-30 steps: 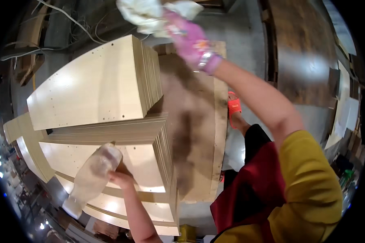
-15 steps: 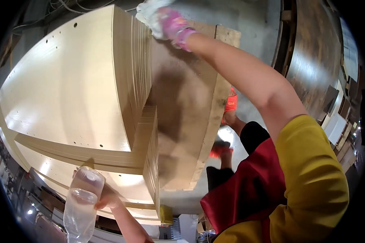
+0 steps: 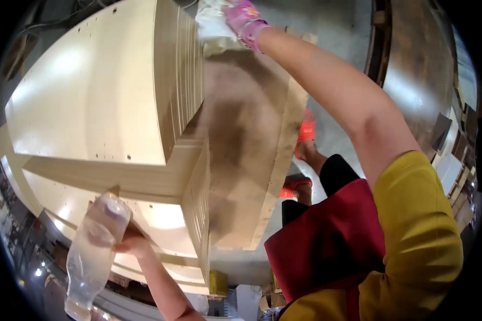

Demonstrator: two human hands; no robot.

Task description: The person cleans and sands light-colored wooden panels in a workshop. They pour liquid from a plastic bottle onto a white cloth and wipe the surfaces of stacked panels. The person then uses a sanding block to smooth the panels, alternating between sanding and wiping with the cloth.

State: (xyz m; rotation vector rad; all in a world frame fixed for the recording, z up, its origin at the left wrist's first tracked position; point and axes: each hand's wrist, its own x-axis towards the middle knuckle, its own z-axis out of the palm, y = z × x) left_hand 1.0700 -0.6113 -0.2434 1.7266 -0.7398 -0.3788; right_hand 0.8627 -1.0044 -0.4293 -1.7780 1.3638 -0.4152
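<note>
Beside panel edges (image 3: 190,75), cloth (image 3: 214,25), right hand (image 3: 245,21)

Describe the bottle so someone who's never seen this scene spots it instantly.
Find the stacked pale panels with curved edges filling the left half of the view. Toward their lower left, a bare left hand grips a tilted plastic bottle. It is clear and rounded, unlike the opaque, flat-faced panels behind it.

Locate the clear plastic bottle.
Lower left of the head view: the clear plastic bottle is tilted in the left hand, overlapping the lower stack of pale panels in the picture.
</note>
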